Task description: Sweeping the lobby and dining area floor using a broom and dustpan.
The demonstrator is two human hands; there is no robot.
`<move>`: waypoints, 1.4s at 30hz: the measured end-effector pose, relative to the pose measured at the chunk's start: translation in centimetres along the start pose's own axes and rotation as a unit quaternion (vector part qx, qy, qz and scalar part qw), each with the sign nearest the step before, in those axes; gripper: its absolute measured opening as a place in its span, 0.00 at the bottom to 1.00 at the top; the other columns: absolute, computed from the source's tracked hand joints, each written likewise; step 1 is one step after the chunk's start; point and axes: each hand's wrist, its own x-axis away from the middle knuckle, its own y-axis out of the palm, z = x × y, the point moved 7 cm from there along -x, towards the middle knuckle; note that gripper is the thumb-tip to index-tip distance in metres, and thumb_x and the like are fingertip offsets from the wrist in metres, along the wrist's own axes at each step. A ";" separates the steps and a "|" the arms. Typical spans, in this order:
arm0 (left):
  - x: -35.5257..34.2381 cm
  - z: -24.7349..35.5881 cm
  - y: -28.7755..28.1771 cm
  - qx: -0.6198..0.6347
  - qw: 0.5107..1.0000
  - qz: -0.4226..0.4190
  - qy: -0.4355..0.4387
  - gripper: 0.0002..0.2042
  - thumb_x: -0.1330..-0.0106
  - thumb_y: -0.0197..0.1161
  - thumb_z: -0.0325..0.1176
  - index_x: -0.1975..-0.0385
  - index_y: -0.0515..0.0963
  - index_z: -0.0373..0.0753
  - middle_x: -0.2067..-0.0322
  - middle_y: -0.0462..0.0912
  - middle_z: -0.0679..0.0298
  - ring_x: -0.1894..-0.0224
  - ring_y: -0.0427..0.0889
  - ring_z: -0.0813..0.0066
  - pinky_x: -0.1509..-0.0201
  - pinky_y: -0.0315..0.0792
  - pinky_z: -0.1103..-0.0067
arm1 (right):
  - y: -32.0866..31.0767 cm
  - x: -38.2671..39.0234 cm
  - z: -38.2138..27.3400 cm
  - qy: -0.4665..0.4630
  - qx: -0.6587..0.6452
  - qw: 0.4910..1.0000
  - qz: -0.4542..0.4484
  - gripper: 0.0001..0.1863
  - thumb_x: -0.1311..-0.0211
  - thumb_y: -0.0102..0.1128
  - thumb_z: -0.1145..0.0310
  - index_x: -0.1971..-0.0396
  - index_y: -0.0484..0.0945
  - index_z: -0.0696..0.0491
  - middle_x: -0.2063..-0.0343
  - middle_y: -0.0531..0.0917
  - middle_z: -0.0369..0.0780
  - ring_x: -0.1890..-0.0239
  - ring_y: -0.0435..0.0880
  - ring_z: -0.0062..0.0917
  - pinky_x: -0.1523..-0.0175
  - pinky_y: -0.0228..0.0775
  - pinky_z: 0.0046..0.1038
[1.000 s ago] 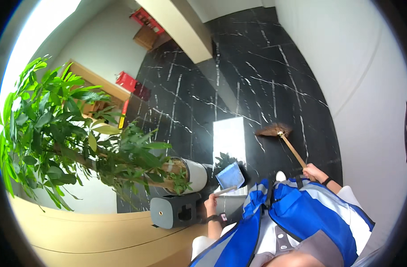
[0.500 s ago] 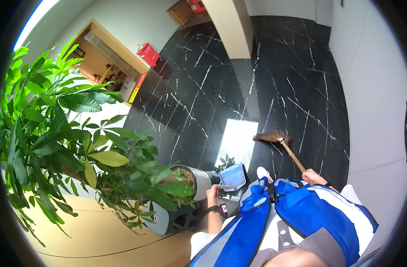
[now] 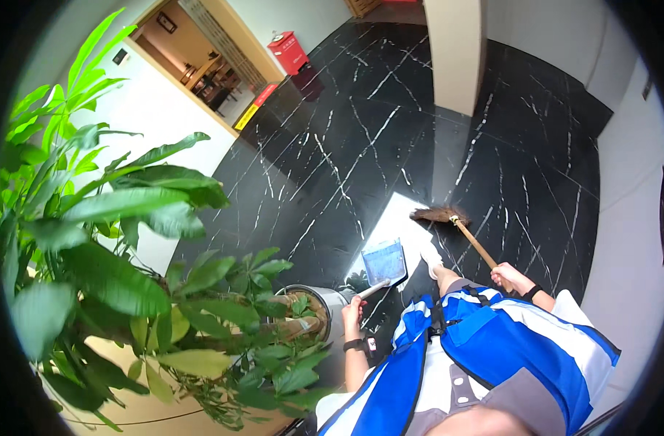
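A white shoe [image 3: 429, 254] had stepped toward twelve o'clock, seemingly advancing the work; left grip [image 3: 352, 314] held dustpan [image 3: 385, 263], right grip [image 3: 512, 277] broom [image 3: 475, 242].

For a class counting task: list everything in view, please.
Doorway: 1, tan-framed, upper left
Strip: 1, red-yellow, at doorway
Box: 1, red, beside doorway
Pillar: 1, pale, top
Walls: several, white, edges
Floor: 1, black, white-veined, centre
Plant: 1, green, left
Pot: 1, greyish white, plant's base
Broom: 1, brown, right of centre
Dustpan: 1, blue, centre
Shoe: 1, white, beside dustpan
Vest: 1, mostly blue, lower right
Wristbands: 2, dark, lower half
Left hand: 1, bare, on dustpan
Right hand: 1, bare, on broom
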 end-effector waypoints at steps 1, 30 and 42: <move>-0.6 0.3 -0.2 0.007 1.000 0.010 -0.002 0.14 0.50 0.53 0.43 0.86 0.74 0.37 0.94 0.62 0.75 0.93 0.55 0.90 0.92 0.48 0.91 | 0.5 -1.5 -2.0 0.008 -0.002 1.000 -0.005 0.07 0.56 0.46 0.75 0.89 0.65 0.57 0.92 0.67 0.34 0.92 0.64 0.15 0.87 0.56 0.16; -31.0 28.1 -2.4 0.073 0.949 0.294 -0.091 0.10 0.55 0.53 0.32 0.92 0.71 0.33 0.94 0.67 0.66 0.93 0.61 0.82 0.92 0.54 0.85 | 24.2 -36.0 -45.5 0.066 0.065 0.978 -0.188 0.06 0.55 0.45 0.73 0.86 0.66 0.56 0.90 0.67 0.32 0.89 0.64 0.13 0.85 0.55 0.15; -44.6 41.7 -1.1 0.030 0.966 0.248 -0.063 0.17 0.55 0.54 0.44 0.87 0.75 0.32 0.94 0.67 0.65 0.93 0.63 0.81 0.90 0.57 0.83 | 27.9 -46.4 -63.6 -0.028 0.135 0.981 -0.135 0.09 0.58 0.45 0.73 0.94 0.65 0.54 0.95 0.66 0.34 0.92 0.63 0.17 0.86 0.55 0.18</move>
